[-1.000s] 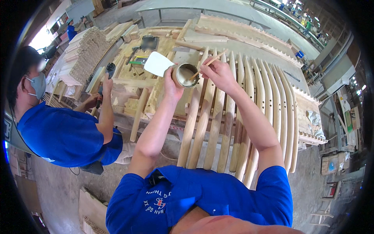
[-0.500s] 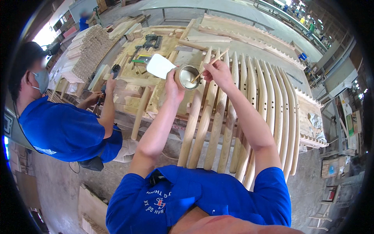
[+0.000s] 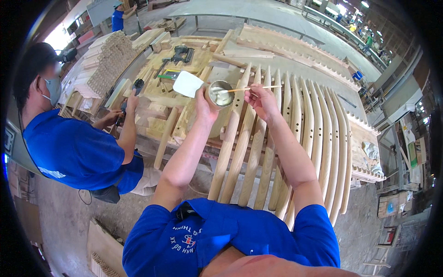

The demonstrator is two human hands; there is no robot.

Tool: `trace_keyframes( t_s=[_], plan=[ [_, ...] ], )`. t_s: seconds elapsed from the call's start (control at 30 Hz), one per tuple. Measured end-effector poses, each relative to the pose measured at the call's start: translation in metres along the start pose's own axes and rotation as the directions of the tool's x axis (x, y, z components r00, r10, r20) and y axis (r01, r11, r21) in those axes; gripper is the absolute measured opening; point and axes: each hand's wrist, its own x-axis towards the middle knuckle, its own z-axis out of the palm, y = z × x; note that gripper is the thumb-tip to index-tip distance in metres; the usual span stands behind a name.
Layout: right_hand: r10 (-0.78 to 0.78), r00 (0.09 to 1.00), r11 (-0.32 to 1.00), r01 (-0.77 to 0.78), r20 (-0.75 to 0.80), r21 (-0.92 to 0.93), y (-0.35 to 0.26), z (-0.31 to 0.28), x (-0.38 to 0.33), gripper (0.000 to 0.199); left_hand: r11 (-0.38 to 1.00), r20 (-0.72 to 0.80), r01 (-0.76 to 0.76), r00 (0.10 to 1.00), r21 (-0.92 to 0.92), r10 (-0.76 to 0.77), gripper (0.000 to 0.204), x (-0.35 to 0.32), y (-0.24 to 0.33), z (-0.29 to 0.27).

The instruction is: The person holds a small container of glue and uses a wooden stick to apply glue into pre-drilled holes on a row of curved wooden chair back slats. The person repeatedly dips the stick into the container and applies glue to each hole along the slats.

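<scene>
My left hand (image 3: pixel 203 108) is wrapped round a small brown cup (image 3: pixel 220 84), tilted so that the white glue-like paste (image 3: pixel 222 97) inside shows. Between the fingertips of my right hand (image 3: pixel 263 104) is a thin wooden stick (image 3: pixel 241 89), lying almost level. Its white-coated end is over the cup's mouth. Just beyond my left fingers sits a white plastic container (image 3: pixel 187 84); whether they touch it is hidden. Under my right forearm lies a row of several long, curved wooden slats (image 3: pixel 251 171), some with dark drilled holes.
To my left a person in blue (image 3: pixel 83 147) holds a power tool (image 3: pixel 123 106). A nail gun (image 3: pixel 180 54) lies on the wooden workbench (image 3: pixel 187 124), near stacked wood strips (image 3: pixel 104 60). Notched wooden rails (image 3: pixel 295 48) lie at the far side.
My right hand has swung the stick from steeply slanted to nearly level, raising its coated end from the paste. My left hand has tilted the cup slightly.
</scene>
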Motion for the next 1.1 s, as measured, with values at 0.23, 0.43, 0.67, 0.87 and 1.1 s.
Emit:
trace_keyframes(
  t_s=[0.23,0.43,0.67,0.87,1.1],
  plan=[
    [0.1,0.992,0.993,-0.095,-0.081,0.069,0.012,-0.018,0.015,0.014,0.999,-0.002,0.03,1.0,0.015,-0.03,0.039,0.011,-0.015,0.005],
    [-0.091,0.992,0.993,0.097,0.089,-0.064,-0.012,-0.014,0.014,0.012,1.0,0.031,-0.002,1.0,-0.003,0.002,0.029,0.024,-0.016,-0.006],
    [-0.285,0.94,0.687,0.336,0.186,-0.644,-0.042,-0.003,0.009,0.015,0.996,-0.175,0.087,0.98,-0.029,-0.091,0.047,-0.006,0.003,-0.052],
    [-0.357,0.848,0.208,0.48,0.391,-0.852,-0.034,0.001,0.01,0.021,0.954,-0.025,0.285,0.957,-0.092,-0.288,0.045,-0.094,0.004,-0.059],
    [-0.351,0.8,0.063,0.538,0.486,-0.84,-0.033,0.013,0.01,0.02,0.905,0.162,0.399,0.912,-0.148,-0.376,0.046,-0.133,0.002,-0.077]
  ],
)
